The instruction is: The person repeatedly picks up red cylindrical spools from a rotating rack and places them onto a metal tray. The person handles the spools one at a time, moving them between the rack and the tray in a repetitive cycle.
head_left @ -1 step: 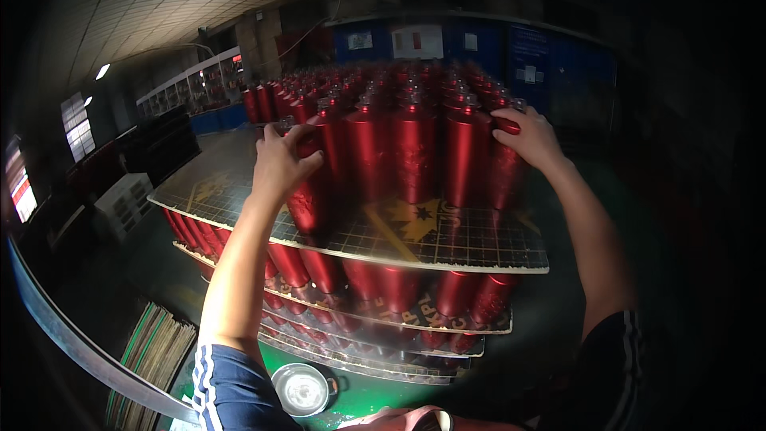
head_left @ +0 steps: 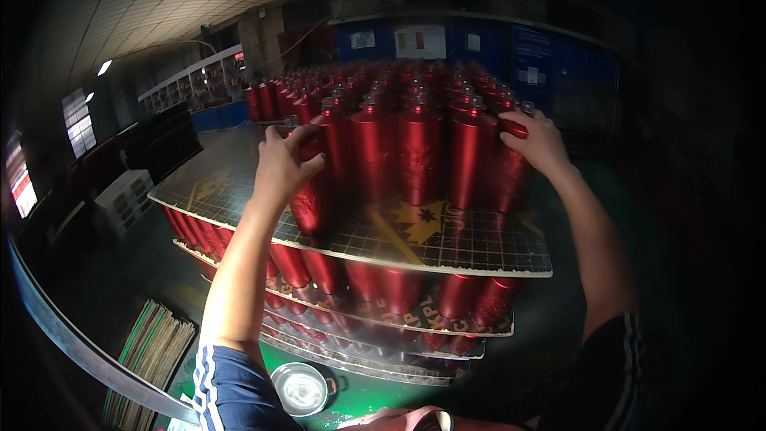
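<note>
Glossy red bottles with clear necks stand upright in close rows on a dark board (head_left: 335,235). My left hand (head_left: 283,161) is closed round the upper part of the left front bottle (head_left: 309,207), its thumb and fingers curved about the shoulder. At the other end of the front row, my right hand (head_left: 536,140) grips the top of the right front bottle (head_left: 512,179) from its outer side. Between my hands stand several more bottles, among them a middle bottle (head_left: 420,156) with a raised pattern.
Below, more boards (head_left: 479,335) with red bottles between them form a stack. On the green floor sit a metal pan (head_left: 302,389) and a pile of flat sheets (head_left: 152,359). A white crate (head_left: 126,198) lies at left, and blue panels (head_left: 574,76) stand behind.
Hardly anything differs. The view has shifted slightly, and the front bottles and my right hand appear a little farther right. Both hands keep their hold.
</note>
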{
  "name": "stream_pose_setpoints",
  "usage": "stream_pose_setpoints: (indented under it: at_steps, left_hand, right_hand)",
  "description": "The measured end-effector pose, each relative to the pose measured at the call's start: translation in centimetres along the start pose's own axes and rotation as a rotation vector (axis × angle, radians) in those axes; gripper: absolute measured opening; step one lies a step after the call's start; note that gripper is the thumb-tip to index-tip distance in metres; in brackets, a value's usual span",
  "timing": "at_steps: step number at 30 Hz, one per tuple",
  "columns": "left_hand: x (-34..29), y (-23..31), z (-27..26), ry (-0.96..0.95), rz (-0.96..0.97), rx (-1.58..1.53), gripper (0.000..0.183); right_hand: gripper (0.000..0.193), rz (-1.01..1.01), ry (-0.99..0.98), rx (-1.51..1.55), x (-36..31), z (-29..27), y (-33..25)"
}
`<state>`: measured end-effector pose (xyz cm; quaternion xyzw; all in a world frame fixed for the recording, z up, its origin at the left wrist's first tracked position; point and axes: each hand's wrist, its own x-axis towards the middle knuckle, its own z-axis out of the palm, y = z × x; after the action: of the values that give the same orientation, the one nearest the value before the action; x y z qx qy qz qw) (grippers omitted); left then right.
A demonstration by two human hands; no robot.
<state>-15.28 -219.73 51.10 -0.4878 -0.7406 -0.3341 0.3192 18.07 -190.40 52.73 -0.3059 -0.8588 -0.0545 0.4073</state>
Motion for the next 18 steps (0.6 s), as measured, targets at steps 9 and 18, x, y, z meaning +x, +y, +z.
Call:
stream_pose_setpoints:
  at_steps: [9, 18]
  left_hand:
    - [-4.6, 0.4, -3.0, 0.261, -0.004, -0.371, 0.046]
    - [-22.3, -5.9, -10.2, 0.587, -0.49, -0.949, 0.044]
  right_hand:
    - [0.044, -0.355, 0.505, 0.311, -10.2, -2.8, 0.7]
    - [0.062, -0.188, 0.261, 1.611, -22.3, 1.1, -12.3]
